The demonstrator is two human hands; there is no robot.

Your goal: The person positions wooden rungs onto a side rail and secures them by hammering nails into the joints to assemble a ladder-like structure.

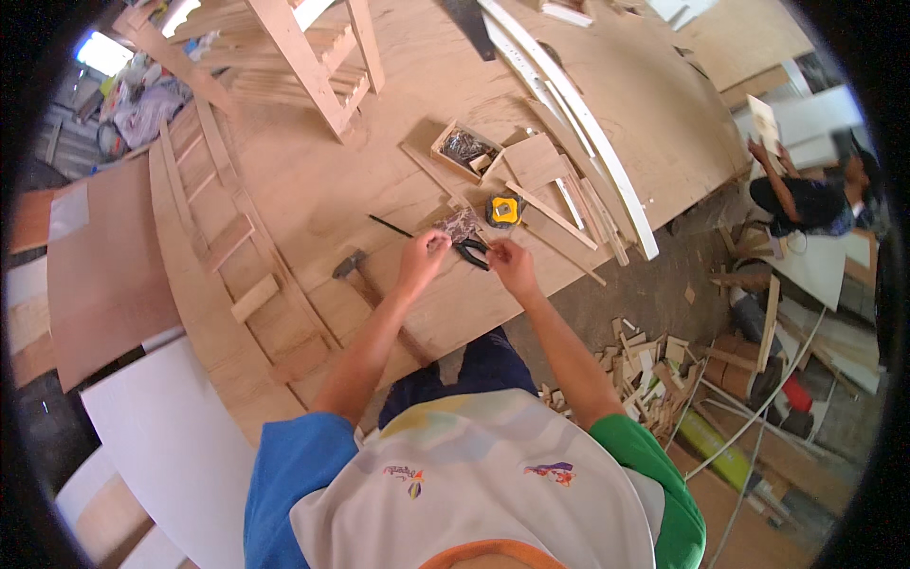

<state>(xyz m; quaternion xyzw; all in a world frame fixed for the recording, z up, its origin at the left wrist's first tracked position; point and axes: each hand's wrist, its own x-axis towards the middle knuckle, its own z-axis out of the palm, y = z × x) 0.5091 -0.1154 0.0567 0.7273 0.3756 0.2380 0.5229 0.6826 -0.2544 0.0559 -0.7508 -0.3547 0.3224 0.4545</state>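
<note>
Curled inward over the table, the left hand (424,258) and the right hand (513,266) each bring the thumb close to the fingertips; from my post I cannot tell whether either pinches anything small. I take the yellow-and-black tape measure (503,210) as my landmark. Under it spreads the broad plywood tabletop (398,114). Well beyond it, to the left, I see a slatted wooden frame (299,62); to its right runs a long white strip (604,142), looking bowed in my wide view. Well left of the tape and nearer the body lies a hammer (350,265), its handle passing under the left forearm. Just beyond the tape, slightly left, I have an open wooden box (455,168) of small metal pieces. Near the tape's left side lies a brown patterned piece (459,224). On the body side of the tape, a little left, I find the black-handled pliers (464,256) between the hands. Their long axis slants across from left to right, spread handles toward the right hand; the jaws I cannot make out. Both grips look dark and curved. Farther left of the tape is a thin black stick (390,226).
</note>
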